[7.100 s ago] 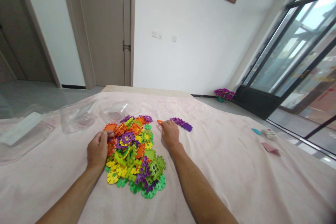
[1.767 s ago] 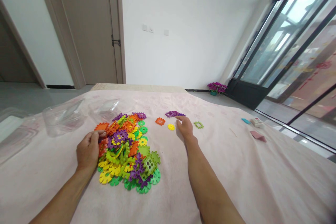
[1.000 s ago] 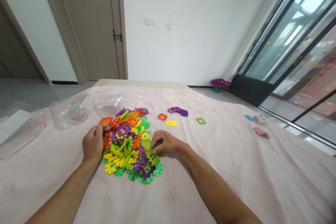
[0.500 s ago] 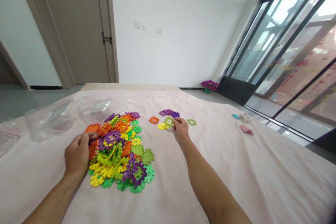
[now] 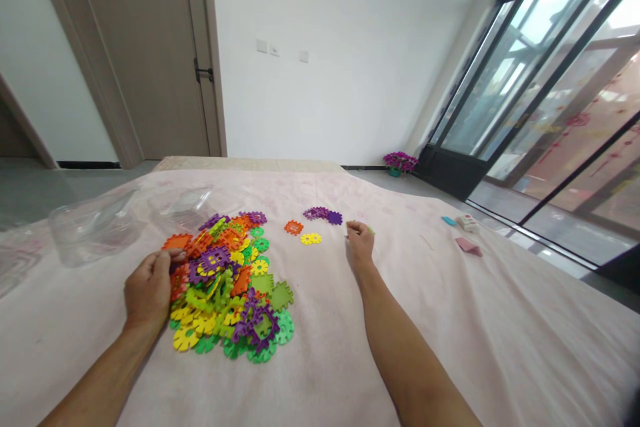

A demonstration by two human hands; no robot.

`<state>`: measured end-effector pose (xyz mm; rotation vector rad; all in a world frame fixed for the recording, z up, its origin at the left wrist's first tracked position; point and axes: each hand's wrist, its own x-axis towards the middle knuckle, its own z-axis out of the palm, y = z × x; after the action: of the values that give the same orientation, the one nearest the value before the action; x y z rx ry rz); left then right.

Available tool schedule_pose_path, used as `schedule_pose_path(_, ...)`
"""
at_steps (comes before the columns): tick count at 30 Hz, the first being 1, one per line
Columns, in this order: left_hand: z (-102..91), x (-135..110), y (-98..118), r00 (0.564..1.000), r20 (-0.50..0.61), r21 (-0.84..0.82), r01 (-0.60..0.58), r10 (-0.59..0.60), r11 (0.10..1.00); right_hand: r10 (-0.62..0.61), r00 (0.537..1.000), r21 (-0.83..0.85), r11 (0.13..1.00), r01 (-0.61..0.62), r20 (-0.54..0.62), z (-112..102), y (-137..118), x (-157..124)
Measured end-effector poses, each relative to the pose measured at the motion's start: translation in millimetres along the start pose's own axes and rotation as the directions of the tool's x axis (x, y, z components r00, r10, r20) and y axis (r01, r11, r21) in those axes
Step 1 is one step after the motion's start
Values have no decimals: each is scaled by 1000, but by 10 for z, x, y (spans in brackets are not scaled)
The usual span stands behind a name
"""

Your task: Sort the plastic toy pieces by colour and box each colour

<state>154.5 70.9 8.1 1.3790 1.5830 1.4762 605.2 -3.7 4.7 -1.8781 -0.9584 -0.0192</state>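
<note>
Clear boxes point(image 5: 93, 230): two sat on the pink tablecloth point(image 5: 320, 360) behind the pile of plastic pieces point(image 5: 215, 293), and another clear shape was cut off at the left edge; glare hid their contents.
Flower pot point(image 5: 395, 173): it held purple flowers point(image 5: 400, 160), on the floor beyond the table.
Right hand point(image 5: 360, 244): half a second earlier it had a green window piece beside the yellow pieces point(image 5: 311, 239); now it was farther right, fingers bent together, a green edge point(image 5: 371, 231) peeking out beside them. Whether it gripped anything, I couldn't tell.
Left hand point(image 5: 150, 285): as before, it touched orange pieces at the pile's left side; its grip couldn't be made out.
Spread pieces: an orange square point(image 5: 293, 227) lay near the yellow pair, with purple pieces point(image 5: 323, 215) behind.
In the way: the right hand covered most of the green there.
Far right: a blue item point(image 5: 449, 221), a small white box point(image 5: 467, 223) and a pink cloth point(image 5: 469, 246) lay well apart.
</note>
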Motion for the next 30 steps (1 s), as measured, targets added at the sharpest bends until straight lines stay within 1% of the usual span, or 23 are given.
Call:
schedule_pose_path(1, -1, 1, -4, 1000, 2, -3, -4, 4, 1000, 8, 999, 142, 990, -15, 49, 71, -85, -52)
schedule_pose_path(2, -2, 0, -5, 1000, 6, -8, -5, 5, 1000, -10, 992, 246, 969, -21, 124, 141, -175, -114)
schedule_pose_path(3, -4, -2, -4, 1000, 11, -13, -4, 4, 1000, -49, 974, 325, 945, -27, 222, 206, -267, -184)
schedule_pose_path(4, -4, -5, -1, 1000, 14, -16, -2, 3, 1000, -97, 934, 377, 925, -43, 344, 261, -358, -258)
schedule_pose_path(5, -4, -8, 2, 1000, 15, -19, 1, 0, 1000, -146, 867, 406, 911, -70, 476, 304, -445, -333)
schedule_pose_path(6, -3, -10, 7, 1000, 16, -19, 2, -2, 1000, -191, 779, 412, 906, -93, 597, 334, -527, -405)
schedule_pose_path(7, -1, -12, 10, 1000, 16, -15, 0, 0, 1000, -225, 683, 401, 910, -107, 694, 350, -601, -470)
schedule_pose_path(8, 1, -13, 13, 1000, 11, -10, -3, 3, 1000, -247, 594, 380, 919, -107, 765, 354, -669, -525)
schedule_pose_path(9, 3, -13, 15, 1000, 6, -4, -6, 6, 1000, -258, 518, 353, 931, -92, 816, 346, -730, -568)
schedule_pose_path(10, 6, -12, 16, 1000, 3, -3, -6, 6, 1000, -264, 460, 325, 944, -59, 848, 331, -785, -600)
schedule_pose_path(11, 7, -11, 18, 1000, 1, -4, -4, 4, 1000, -270, 415, 301, 954, -9, 869, 309, -835, -621)
schedule_pose_path(13, 7, -10, 25, 1000, -1, -11, 4, -4, 1000, -294, 344, 266, 956, 127, 892, 262, -922, -642)
schedule_pose_path(15, 5, -12, 33, 1000, 2, -18, 8, -7, 1000, -334, 291, 255, 926, 278, 897, 226, -993, -657)
schedule_pose_path(17, 2, -16, 39, 1000, 3, -19, 3, -3, 1000, -354, 254, 248, 895, 370, 900, 212, -1051, -684)
schedule_pose_path(18, 2, -18, 40, 1000, 3, -23, 2, -2, 1000, -350, 245, 239, 890, 389, 904, 213, -1075, -701)
schedule_pose_path(20, 5, -21, 39, 1000, 2, -28, 1, -1, 1000, -317, 241, 209, 899, 385, 917, 222, -1111, -737)
schedule_pose_path(22, 9, -21, 33, 1000, 2, -26, -1, 1, 1000, -266, 262, 164, 920, 356, 928, 232, -1126, -757)
schedule_pose_path(26, 9, -16, 24, 1000, 12, -9, -2, 2, 1000, -214, 363, 109, 952, 287, 907, 222, -1109, -729)
schedule_pose_path(27, 6, -16, 24, 1000, 12, -7, 0, 0, 1000, -212, 378, 111, 956, 272, 901, 215, -1104, -717)
schedule_pose_path(28, 3, -16, 25, 1000, 12, -4, 2, -2, 1000, -216, 381, 117, 957, 266, 899, 208, -1102, -708)
schedule_pose_path(30, -4, -16, 30, 1000, 7, 1, 5, -5, 1000, -241, 362, 135, 946, 293, 900, 199, -1109, -706)
